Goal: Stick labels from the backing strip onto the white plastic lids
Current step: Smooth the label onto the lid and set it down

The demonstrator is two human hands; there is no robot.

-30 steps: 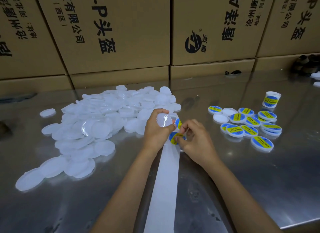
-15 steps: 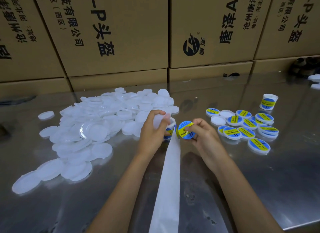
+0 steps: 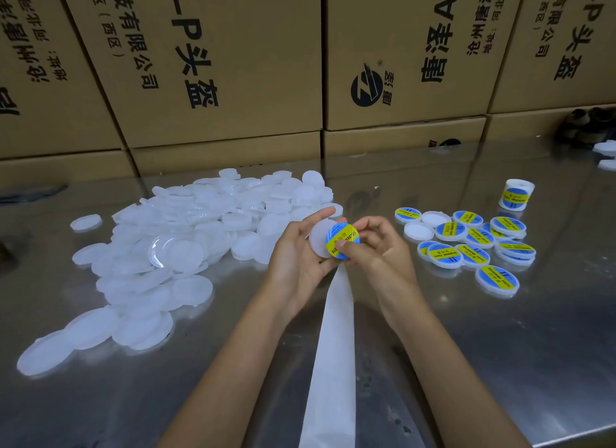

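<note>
Steel table [image 3: 500,364]: left hand [image 3: 296,261] grips white lid [image 3: 318,239], right hand [image 3: 380,247] fingertips pinch label [image 3: 341,240] onto it.

At the middle of the frame the left hand [image 3: 296,254] holds up a white lid [image 3: 319,239] by its edge, fingers curled round it. The right hand [image 3: 376,251] presses a round blue and yellow label [image 3: 342,241] against the lid's right side, thumb on the label's lower edge. A white backing strip [image 3: 335,354] trails from beneath the hands to the bottom edge. A big heap of blank lids [image 3: 186,241] sprawls across the left of the shiny metal table [image 3: 500,364]. At the right lie labelled lids [image 3: 473,244], with a label roll [image 3: 516,195] standing just beyond. Printed cardboard boxes [image 3: 233,64] fill the top.
</note>
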